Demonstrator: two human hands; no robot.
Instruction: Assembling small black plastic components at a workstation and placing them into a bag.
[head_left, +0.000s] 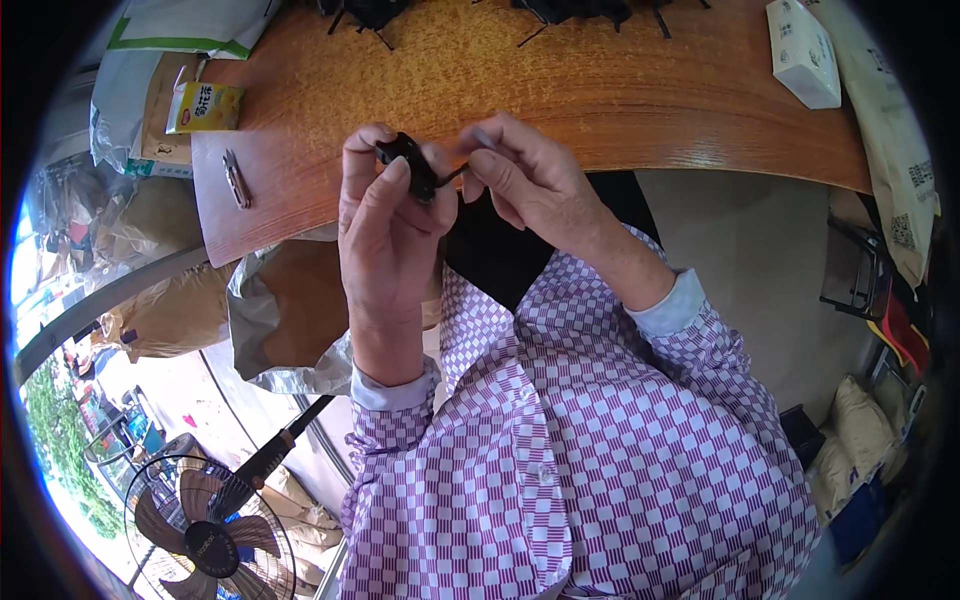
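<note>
Both my hands are raised close together at the table's near edge. My left hand point(385, 235) pinches a small black, curved, glossy piece point(408, 160) between thumb and fingers; I cannot make out its kind. A thin dark strip point(454, 176) runs from this piece toward my right hand point(545, 190). The fingers of the right hand are closed on the strip's other end, with the thumb pressed to the forefinger. Something small and greyish point(484, 137) shows at those fingertips, blurred.
On the wooden table point(640, 110) lie several black strappy items point(570, 10) at the far edge, a yellow drink carton point(205, 107), a small folding tool point(236, 180) and a white tissue pack point(803, 55). A paper-lined bag point(290, 310) hangs below the left edge. A fan point(212, 548) stands lower left.
</note>
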